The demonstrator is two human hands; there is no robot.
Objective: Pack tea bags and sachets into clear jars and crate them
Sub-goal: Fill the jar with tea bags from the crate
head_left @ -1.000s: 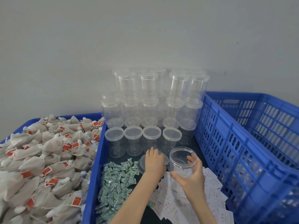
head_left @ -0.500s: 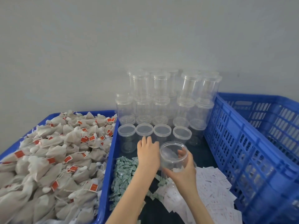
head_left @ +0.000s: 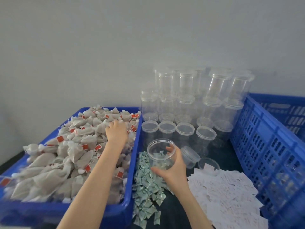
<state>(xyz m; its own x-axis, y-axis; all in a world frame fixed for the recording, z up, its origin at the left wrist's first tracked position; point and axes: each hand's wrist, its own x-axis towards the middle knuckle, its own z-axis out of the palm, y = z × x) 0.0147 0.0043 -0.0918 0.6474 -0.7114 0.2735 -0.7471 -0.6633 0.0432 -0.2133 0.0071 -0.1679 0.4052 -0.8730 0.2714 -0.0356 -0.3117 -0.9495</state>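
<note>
The right hand [head_left: 173,171] grips an open clear jar [head_left: 160,154], fingers curled round its far side and thumb under its near side, holding it tipped with its mouth up and toward the tea bags, above the heap of small green sachets [head_left: 146,184] at the middle of the dark tabletop [head_left: 178,212]. The jar looks empty; the green seen through it seems to be the heap behind. The left hand [head_left: 116,132] reaches into the blue bin [head_left: 130,179] at the left edge, palm down on the pile of tea bags [head_left: 66,154]. Its fingertips are buried among the bags, so I cannot tell whether it has pinched one or only lies on them.

Stacked lidded jars [head_left: 189,104] stand along the far edge. A loose lid [head_left: 209,164] and a jar on its side [head_left: 189,156] lie just beside the held jar, with white paper packets [head_left: 231,195] spread toward the near right corner. A slatted blue crate [head_left: 264,146] stands along the right edge.

Risks as I judge them: the tea bags carry strings and red tags, so lifting one may drag neighbours over the bin wall onto the sachets. The jar is smooth and held by one hand at a tilt; a bag pushed in hard could twist it loose. A swing of the right forearm could scatter packets or knock the front row of jars.
</note>
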